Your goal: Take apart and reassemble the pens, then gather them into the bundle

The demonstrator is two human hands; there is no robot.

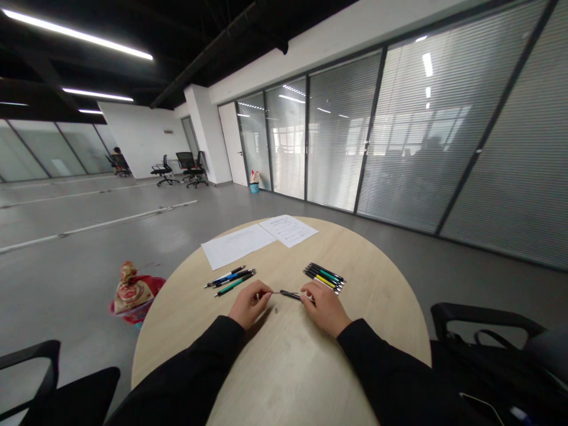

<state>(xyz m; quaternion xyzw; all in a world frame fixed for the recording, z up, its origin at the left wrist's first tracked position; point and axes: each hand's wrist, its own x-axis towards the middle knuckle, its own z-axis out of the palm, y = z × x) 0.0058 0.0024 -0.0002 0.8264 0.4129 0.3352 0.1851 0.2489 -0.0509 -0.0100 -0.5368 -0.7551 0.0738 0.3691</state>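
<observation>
The left hand [249, 303] and right hand [325, 307] stand close together near the middle of the round desk [375, 302], both clamped on a black pen [289, 294], one at each end; its thin metal end runs into the left fingertips. Three loose pens [229, 280] lie just beyond the left hand, a bundle of pens [325, 277] lies just beyond the right, and two paper sheets [261, 236] lie at the far edge.

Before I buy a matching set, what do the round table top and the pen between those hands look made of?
The round table top looks like pale wood-grain laminate or veneer, satin-finished: fine streaks, sheen; solid wood is possible. The pen looks like dark glossy plastic with a thin metallic tip, but shows small.
</observation>
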